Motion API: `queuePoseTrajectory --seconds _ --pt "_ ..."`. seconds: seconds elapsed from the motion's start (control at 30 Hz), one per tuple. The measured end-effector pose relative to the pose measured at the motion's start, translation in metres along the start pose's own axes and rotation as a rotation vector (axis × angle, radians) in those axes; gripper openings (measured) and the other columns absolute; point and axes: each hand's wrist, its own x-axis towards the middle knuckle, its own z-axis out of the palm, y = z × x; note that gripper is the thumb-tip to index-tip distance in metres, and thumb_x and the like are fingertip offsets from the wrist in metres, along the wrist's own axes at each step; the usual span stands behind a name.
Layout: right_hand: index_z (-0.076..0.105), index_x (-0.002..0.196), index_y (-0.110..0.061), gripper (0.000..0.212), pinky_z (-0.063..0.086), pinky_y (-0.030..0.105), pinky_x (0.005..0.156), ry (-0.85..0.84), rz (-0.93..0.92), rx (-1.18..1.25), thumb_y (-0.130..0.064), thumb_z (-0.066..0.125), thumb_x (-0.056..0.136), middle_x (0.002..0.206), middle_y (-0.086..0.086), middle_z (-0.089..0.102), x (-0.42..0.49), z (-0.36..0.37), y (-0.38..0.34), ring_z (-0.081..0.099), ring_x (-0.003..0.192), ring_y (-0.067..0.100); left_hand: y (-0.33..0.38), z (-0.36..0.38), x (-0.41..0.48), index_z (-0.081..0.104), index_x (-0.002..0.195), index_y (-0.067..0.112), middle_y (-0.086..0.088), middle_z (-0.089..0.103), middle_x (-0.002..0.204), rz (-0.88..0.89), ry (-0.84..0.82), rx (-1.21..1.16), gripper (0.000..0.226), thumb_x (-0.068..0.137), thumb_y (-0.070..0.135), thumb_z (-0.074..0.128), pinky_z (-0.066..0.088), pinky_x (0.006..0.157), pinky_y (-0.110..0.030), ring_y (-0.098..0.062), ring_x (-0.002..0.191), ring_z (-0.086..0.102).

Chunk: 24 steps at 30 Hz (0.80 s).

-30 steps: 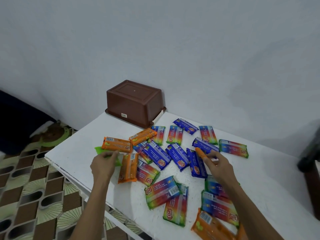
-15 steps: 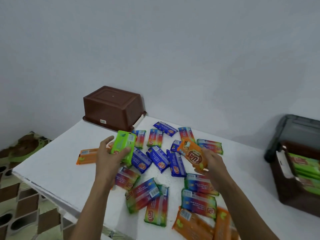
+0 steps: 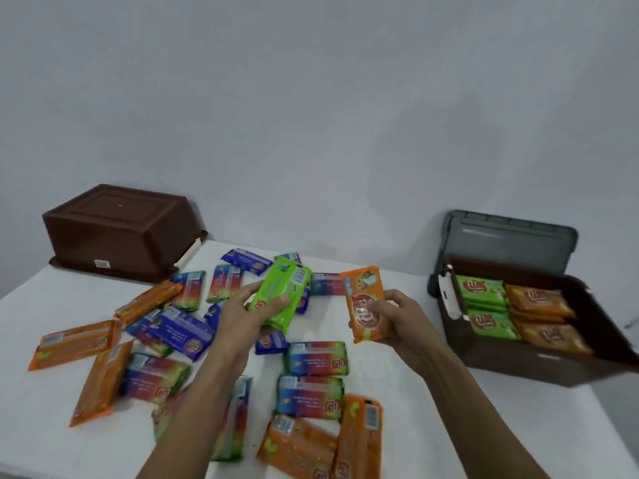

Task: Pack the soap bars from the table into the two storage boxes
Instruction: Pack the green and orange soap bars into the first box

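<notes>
White bench against a bare wall, soap bars strewn right across it. Left hand has its grip wrapped round a green soap bar. Right hand pinches an orange soap bar by its lower end, and both bars are up above the pile. Open storage box waits at the right, part filled. Glossy wrappers, mind: that orange one could slip loose on the way over. And the other box sits upturned, far left!

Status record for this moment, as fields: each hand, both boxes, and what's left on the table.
left hand: grips green soap bar above the pile
right hand: holds orange soap bar, roughly upright
open box: right side, grey lid raised, green and orange bars inside
upturned box: rear left, bottom up
table: many loose bars, blue, multicoloured, orange
</notes>
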Motion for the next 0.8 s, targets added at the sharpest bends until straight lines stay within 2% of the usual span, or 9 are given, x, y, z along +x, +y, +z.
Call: queuePoseTrajectory --seconds 0.1,0.2,0.33,0.43,0.5,0.63,0.73,0.8 --pt "0.056 0.118 -0.007 0.033 0.059 0.051 0.075 0.02 -0.031 0.003 0.002 0.064 0.087 0.105 0.021 0.072 -0.004 -0.03 -0.007 0.071 0.09 0.043 -0.002 0.036 -0.002 0.063 0.12 0.017 -0.007 0.075 0.102 -0.011 -0.079 -0.051 0.045 0.079 0.01 0.077 0.058 0.063 -0.029 -0.02 0.081 0.073" --pt "0.062 0.116 -0.008 0.033 0.059 0.043 0.068 0.06 -0.075 -0.006 0.001 0.067 0.085 0.103 0.015 0.074 -0.012 -0.065 -0.016 0.073 0.083 0.029 -0.007 0.08 -0.007 0.063 0.119 0.018 -0.007 0.073 0.103 -0.002 -0.126 -0.041 0.042 0.079 0.009 0.076 0.056 0.06 -0.025 -0.018 0.079 0.073" --pt "0.066 0.11 -0.009 0.03 0.057 0.046 0.078 0.139 -0.119 -0.003 -0.005 0.074 0.081 0.102 0.014 0.075 -0.023 -0.123 -0.03 0.074 0.085 0.028 -0.017 0.148 -0.013 0.064 0.115 0.009 -0.005 0.073 0.095 0.019 -0.177 -0.022 0.035 0.081 0.006 0.074 0.057 0.059 -0.025 -0.013 0.073 0.072" --pt "0.065 0.11 -0.011 0.031 0.058 0.044 0.078 0.206 -0.132 -0.022 -0.007 0.076 0.081 0.103 0.01 0.075 -0.027 -0.168 -0.04 0.073 0.089 0.025 -0.025 0.2 -0.016 0.064 0.117 0.009 -0.007 0.073 0.097 0.034 -0.192 -0.017 0.037 0.081 0.004 0.074 0.056 0.058 -0.024 -0.012 0.072 0.071" --pt "0.062 0.112 -0.013 0.032 0.059 0.048 0.079 0.238 -0.147 -0.037 -0.008 0.075 0.082 0.106 0.009 0.073 -0.031 -0.197 -0.048 0.072 0.094 0.026 -0.03 0.232 -0.017 0.063 0.12 0.01 -0.009 0.073 0.101 0.046 -0.211 0.0 0.042 0.08 0.005 0.075 0.058 0.06 -0.026 -0.015 0.076 0.072" --pt "0.056 0.112 -0.013 0.032 0.061 0.045 0.067 0.329 -0.183 -0.097 -0.008 0.073 0.086 0.105 0.009 0.07 -0.036 -0.247 -0.057 0.072 0.094 0.026 -0.04 0.287 -0.014 0.065 0.119 0.016 -0.008 0.074 0.102 0.1 -0.247 0.071 0.043 0.078 0.008 0.078 0.06 0.064 -0.032 -0.021 0.084 0.072" --pt "0.054 0.106 -0.015 0.029 0.059 0.059 0.066 0.385 -0.168 -0.133 -0.008 0.073 0.086 0.103 0.013 0.068 -0.033 -0.28 -0.057 0.072 0.091 0.029 -0.049 0.319 -0.007 0.067 0.112 0.026 -0.002 0.075 0.097 0.169 -0.221 0.179 0.044 0.073 0.019 0.084 0.059 0.069 -0.037 -0.021 0.087 0.072" --pt "0.052 0.11 -0.012 0.031 0.059 0.059 0.067 0.416 -0.164 -0.135 -0.005 0.071 0.086 0.105 0.015 0.066 -0.029 -0.297 -0.057 0.071 0.091 0.031 -0.054 0.336 -0.002 0.067 0.114 0.025 0.002 0.075 0.096 0.225 -0.196 0.266 0.045 0.072 0.025 0.085 0.059 0.078 -0.04 -0.017 0.088 0.071"
